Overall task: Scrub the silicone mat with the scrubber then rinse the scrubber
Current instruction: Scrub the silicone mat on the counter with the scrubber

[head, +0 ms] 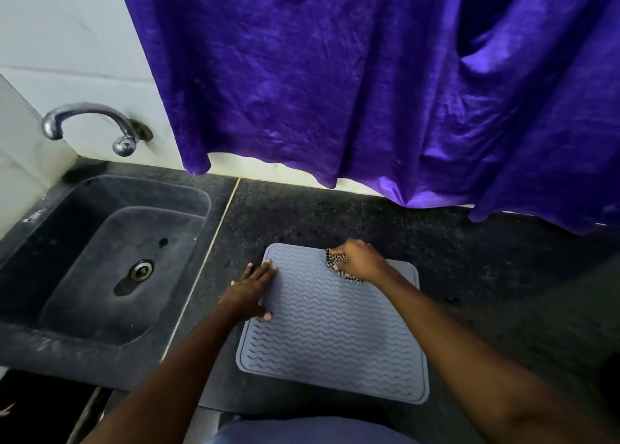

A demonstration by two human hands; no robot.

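Scrubbing near 12 o'clock on the mat (pixel 335 326), the right hand (pixel 364 259) is gripping the scrubber (pixel 335 259); the left hand (pixel 250 291), fingers straight, is pinning the 9 o'clock edge to the counter (pixel 469 275). Pressing firmly and stroking along the wavy ridges is likely working best.

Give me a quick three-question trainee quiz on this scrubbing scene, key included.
1. True or false: the left hand lies flat on the left edge of the silicone mat.
2. Which hand grips the scrubber? A) left hand B) right hand
3. Fill in: the tap is mounted on the wall behind the ___.
Key: 1 true; 2 B; 3 sink.
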